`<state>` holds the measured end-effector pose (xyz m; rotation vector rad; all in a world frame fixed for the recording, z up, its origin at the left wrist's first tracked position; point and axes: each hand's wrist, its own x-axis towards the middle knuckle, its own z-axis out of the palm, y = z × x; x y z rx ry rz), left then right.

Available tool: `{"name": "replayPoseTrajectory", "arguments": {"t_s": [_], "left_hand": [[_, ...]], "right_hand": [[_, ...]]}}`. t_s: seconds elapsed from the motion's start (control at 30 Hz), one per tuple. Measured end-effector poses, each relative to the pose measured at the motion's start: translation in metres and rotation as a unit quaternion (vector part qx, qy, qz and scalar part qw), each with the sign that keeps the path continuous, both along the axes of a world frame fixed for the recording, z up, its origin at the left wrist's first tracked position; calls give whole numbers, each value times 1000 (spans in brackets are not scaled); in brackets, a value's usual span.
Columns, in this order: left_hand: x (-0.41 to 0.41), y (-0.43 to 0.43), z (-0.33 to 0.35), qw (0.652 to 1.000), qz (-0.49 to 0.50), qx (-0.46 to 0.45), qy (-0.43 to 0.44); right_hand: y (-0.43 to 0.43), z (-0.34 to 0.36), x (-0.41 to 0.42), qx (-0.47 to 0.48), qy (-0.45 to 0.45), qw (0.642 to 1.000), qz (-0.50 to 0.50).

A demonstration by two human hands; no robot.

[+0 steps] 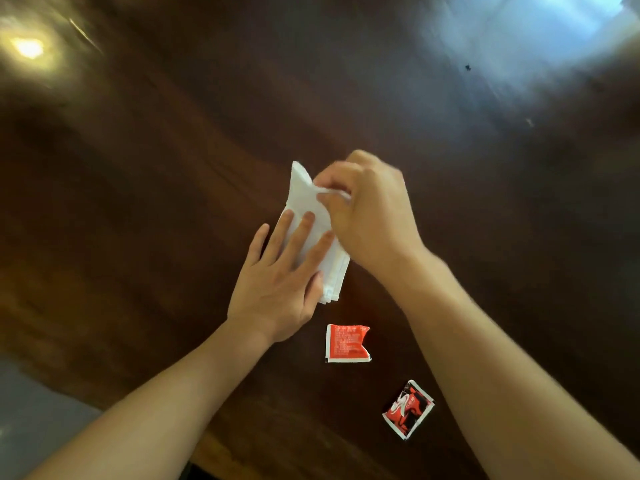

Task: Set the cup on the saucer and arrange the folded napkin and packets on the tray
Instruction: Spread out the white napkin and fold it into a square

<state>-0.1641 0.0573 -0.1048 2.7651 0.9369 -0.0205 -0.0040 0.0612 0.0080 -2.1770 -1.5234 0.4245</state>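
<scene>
Head view: a white, partly folded napkin [304, 216] is pressed flat on the dark wooden table [138, 202] by the left hand [277, 278], its raised edge pinched by the right hand [367, 209], while two red packets [347, 342] are seen nearer, apart.

Bare dark wooden table [173, 168] is lying open across the far side and the whole left. The white napkin [304, 202] with the left hand [277, 289] and right hand [370, 220] on it is occupying the middle. Two red packets, one [347, 342] just near of the napkin, another [408, 409] nearer and right, are sitting between the forearms, narrowing that gap.
</scene>
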Motion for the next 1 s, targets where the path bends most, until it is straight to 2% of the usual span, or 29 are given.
{"name": "replayPoseTrajectory", "arguments": {"t_s": [0.07,0.13,0.27,0.3,0.37,0.47,0.53,0.6,0.63,0.7,0.77,0.83,0.93,1.0], "left_hand": [[-2,0,-1,1000,0,8,-12],[-3,-2,-1,1000,-8,22,-21],[-7,-2,1,998,-15,5,-61],[-8,-1,2,996,-4,-9,-86],[-9,-1,5,979,54,-42,-192],[-14,-3,11,909,240,-43,-338],[-17,-2,16,837,365,-116,-392],[-21,5,20,768,438,-199,-424],[-23,10,22,747,456,-228,-427],[-30,20,24,735,470,-264,-411],[-33,27,28,750,451,-279,-395],[-30,32,32,817,379,-227,-370],[-11,37,35,931,188,-130,-284],[4,37,33,970,96,-107,-196]], "right_hand": [[-24,-5,-23,29,-13,999,23],[-45,-15,-43,19,-22,999,25],[-66,-34,-58,-11,25,1000,-7],[-67,-37,-60,-5,31,999,-16],[-68,-41,-64,22,25,999,-38],[-71,-46,-70,41,1,998,-56],[-74,-51,-74,36,-26,998,-42],[-79,-56,-79,20,-38,999,-24],[-81,-58,-81,11,-39,999,-18],[-85,-60,-86,-10,-35,999,-9],[-86,-59,-87,-41,-25,999,0],[-86,-55,-87,-72,-20,997,21],[-85,-43,-80,-108,-13,992,65],[-87,-33,-73,-65,3,997,45]]}}
